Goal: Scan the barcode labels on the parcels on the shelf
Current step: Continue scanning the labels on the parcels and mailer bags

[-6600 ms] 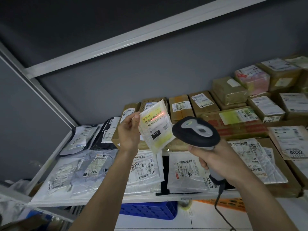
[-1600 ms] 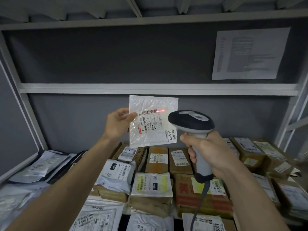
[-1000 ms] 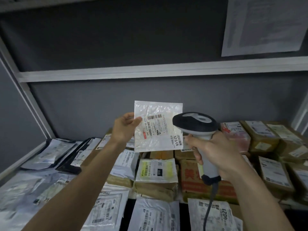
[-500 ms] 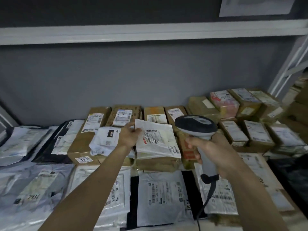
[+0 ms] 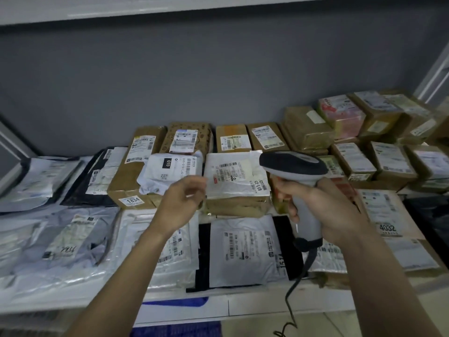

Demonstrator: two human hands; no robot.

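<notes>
Parcel (image 5: pixel 237 175) flat on boxes — beside left grip (image 5: pixel 181 206) | scanner (image 5: pixel 295 171) — right grip (image 5: pixel 323 207)

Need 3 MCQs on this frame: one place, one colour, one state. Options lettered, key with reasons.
1. Where does the small white plastic mailer marked 83-5-25 lie?
A. on a brown cardboard box
B. in the left hand
C. on the floor

2. What colour is the head of the corded handheld barcode scanner?
A. red
B. black
C. yellow

3. What is the left hand doing?
A. gripping the scanner
B. holding nothing
C. pressing a black mailer

Key: 1 A, it rests flat on the brown cardboard box. 2 B, dark head over a grey handle, gripped by the right hand. 3 B, its fingers are loosely curled beside the mailer's edge.
</notes>
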